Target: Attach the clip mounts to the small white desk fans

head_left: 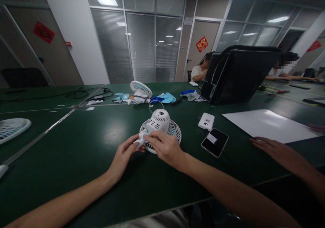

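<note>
A white fan head (160, 119) lies face down on its round grille (175, 130), its slotted motor housing pointing up. At the near left side of the housing is a small white plastic part (141, 138), perhaps the fan's neck joint; its exact shape is partly covered by fingers. My left hand (124, 155) grips this part from the left and below, fingers closed around it. From the right, my right hand (168, 148) reaches across the grille, thumb and fingertips pinched on the same part. Whether the part is fixed to the housing I cannot tell.
Another fan (141, 91) stands behind, beside blue fan blades (166, 98). A phone (215, 142), a white device (206, 121) and a white board (271, 124) lie right. A large black case (241, 75) stands behind them. Another person's hand (275, 150) rests at right.
</note>
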A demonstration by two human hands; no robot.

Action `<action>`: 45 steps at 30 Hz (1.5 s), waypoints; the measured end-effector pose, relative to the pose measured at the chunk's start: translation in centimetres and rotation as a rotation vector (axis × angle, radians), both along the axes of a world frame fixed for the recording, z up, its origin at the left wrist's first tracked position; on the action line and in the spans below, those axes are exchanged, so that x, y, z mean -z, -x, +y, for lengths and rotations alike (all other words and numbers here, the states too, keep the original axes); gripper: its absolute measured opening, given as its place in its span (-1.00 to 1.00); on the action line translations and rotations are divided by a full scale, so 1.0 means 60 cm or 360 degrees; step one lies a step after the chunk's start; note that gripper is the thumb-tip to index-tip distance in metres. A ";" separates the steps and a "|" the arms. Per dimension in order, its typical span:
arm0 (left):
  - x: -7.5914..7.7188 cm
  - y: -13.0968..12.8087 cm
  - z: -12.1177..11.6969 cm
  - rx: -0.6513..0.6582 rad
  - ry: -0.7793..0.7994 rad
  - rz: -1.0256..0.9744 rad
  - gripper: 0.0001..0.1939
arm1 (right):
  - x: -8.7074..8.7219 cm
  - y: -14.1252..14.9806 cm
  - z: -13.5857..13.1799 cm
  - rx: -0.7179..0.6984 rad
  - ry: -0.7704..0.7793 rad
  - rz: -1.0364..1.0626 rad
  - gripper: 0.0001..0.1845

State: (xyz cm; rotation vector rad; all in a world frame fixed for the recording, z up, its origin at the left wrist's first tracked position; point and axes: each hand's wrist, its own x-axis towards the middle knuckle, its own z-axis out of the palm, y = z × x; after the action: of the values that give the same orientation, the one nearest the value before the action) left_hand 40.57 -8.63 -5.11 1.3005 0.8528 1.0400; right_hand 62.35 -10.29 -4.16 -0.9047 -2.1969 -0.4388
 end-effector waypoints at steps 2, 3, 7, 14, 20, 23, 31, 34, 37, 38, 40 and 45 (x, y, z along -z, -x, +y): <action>-0.001 -0.001 -0.002 -0.0030 -0.0051 0.0053 -0.47 | -0.002 0.000 -0.001 0.0004 -0.0007 -0.0036 -0.61; -0.002 -0.001 -0.002 -0.0041 -0.0080 0.0079 -0.46 | -0.002 0.000 -0.001 0.0013 -0.0006 -0.0041 -0.61; -0.003 0.000 -0.002 -0.0046 -0.0155 0.0174 -0.43 | -0.002 0.000 0.000 0.0042 0.0023 -0.0025 -0.63; -0.010 -0.001 0.000 -0.0045 -0.0163 0.0239 -0.41 | -0.005 0.002 -0.001 0.0062 0.0093 -0.0047 -0.62; -0.008 0.000 -0.003 -0.0054 -0.0174 0.0232 -0.45 | -0.008 0.005 -0.001 0.0100 0.0169 -0.0012 -0.68; -0.006 0.000 -0.001 -0.0028 -0.0152 0.0249 -0.45 | -0.011 0.005 -0.005 0.0152 0.0158 -0.0092 -0.68; -0.011 -0.003 -0.003 -0.0046 -0.0178 0.0190 -0.51 | -0.018 0.011 -0.006 0.0108 0.0134 -0.0169 -0.64; -0.015 -0.003 -0.005 -0.0039 -0.0211 0.0219 -0.53 | -0.020 0.017 -0.001 0.0166 0.0144 -0.0104 -0.65; -0.013 -0.003 -0.006 -0.0030 -0.0241 0.0202 -0.56 | -0.024 0.020 -0.003 0.0184 0.0156 -0.0094 -0.64; -0.011 -0.004 -0.005 -0.0029 -0.0232 0.0184 -0.57 | -0.026 0.019 -0.004 0.0180 0.0166 -0.0094 -0.64; -0.006 -0.003 -0.003 -0.0025 -0.0192 0.0147 -0.59 | -0.028 0.013 -0.007 0.0154 0.0167 -0.0099 -0.64; 0.000 0.000 0.000 0.0003 -0.0126 0.0088 -0.58 | -0.027 -0.009 -0.005 0.0063 0.0081 -0.0237 -0.64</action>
State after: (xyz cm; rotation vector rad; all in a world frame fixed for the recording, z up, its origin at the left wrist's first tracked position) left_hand 40.60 -8.62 -5.08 1.4017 0.8592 1.0496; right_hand 62.87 -10.57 -2.53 -0.9719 -2.3375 -0.4853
